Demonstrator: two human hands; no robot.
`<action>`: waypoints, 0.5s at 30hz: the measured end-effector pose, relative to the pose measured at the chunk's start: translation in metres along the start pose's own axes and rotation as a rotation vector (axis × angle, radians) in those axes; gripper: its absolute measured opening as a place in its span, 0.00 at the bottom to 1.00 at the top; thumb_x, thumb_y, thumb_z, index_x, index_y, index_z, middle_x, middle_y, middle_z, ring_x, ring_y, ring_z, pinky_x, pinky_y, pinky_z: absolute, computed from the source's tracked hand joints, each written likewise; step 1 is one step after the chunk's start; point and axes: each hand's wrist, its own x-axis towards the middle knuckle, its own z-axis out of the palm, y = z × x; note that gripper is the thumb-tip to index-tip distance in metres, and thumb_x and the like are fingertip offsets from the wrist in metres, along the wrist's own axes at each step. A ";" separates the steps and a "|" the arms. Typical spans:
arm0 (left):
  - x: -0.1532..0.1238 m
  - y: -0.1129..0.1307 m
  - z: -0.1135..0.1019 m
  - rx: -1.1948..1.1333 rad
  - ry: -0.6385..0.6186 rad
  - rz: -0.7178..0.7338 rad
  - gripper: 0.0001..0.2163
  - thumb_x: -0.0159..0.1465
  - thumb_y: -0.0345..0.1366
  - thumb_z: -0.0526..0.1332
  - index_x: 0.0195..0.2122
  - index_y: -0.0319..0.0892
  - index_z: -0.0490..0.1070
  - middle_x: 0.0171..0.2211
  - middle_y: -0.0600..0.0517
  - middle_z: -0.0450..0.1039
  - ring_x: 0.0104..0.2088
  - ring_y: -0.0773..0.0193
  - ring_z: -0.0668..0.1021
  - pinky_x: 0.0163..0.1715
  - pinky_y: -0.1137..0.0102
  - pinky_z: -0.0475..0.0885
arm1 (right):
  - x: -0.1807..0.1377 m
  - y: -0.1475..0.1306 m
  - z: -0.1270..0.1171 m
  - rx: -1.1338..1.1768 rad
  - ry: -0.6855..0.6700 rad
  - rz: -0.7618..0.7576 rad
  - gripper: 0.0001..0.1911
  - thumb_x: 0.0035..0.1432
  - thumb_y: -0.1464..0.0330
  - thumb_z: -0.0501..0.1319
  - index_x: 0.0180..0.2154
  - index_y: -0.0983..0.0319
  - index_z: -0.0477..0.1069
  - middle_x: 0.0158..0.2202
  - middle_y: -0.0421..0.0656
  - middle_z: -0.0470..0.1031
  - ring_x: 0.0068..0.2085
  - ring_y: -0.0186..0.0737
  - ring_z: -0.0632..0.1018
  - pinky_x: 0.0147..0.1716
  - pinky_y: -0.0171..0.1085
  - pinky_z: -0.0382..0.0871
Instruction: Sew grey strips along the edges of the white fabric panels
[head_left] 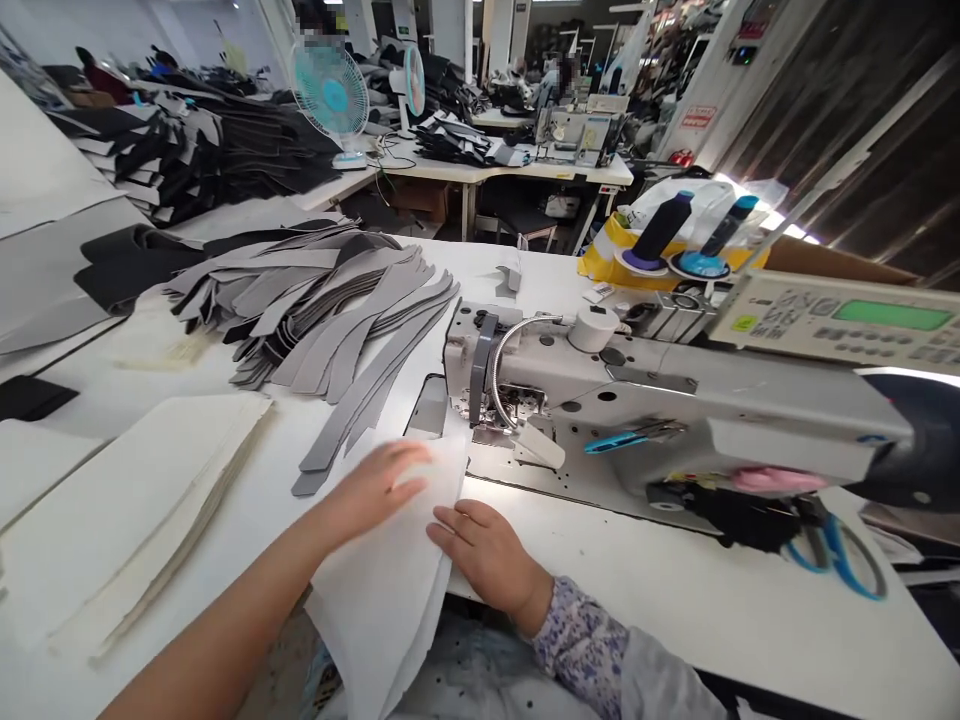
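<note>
in the head view, we see our left hand (375, 485) lying flat on the white fabric piece (382, 600), fingers spread and loosely open, gripping nothing (it is blurred, so we cannot tell the fingertips apart). our right hand (484, 550) lies just beside it, palm down, fingers together and pointing toward the left hand, pressing on the fabric's right edge without closing round it. the fabric runs from under both hands forward to the needle area (517, 405) of the sewing machine (675, 400), and back past the wrists, where its near end hangs over the front edge of the table (675, 600). beyond the left hand's fingertips a loose fan of grey strips (337, 310) spreads out, its nearest strip ends just short of the fabric's far left corner. out past the left forearm lies a stack of cream sheets (127, 500), well apart from the hand, with bare tabletop between. to the outer side of the right hand the table is bare up to the machine's base edge; farther that way blue-handled scissors (832, 555) lie by the machine's far end, well apart from the hand.
</note>
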 end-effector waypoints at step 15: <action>0.090 0.001 -0.021 0.176 -0.119 -0.360 0.16 0.56 0.52 0.56 0.30 0.45 0.71 0.40 0.51 0.76 0.36 0.58 0.76 0.26 0.70 0.62 | 0.008 0.010 0.017 0.070 -0.043 0.354 0.16 0.56 0.78 0.64 0.45 0.58 0.75 0.55 0.51 0.71 0.52 0.50 0.71 0.49 0.48 0.70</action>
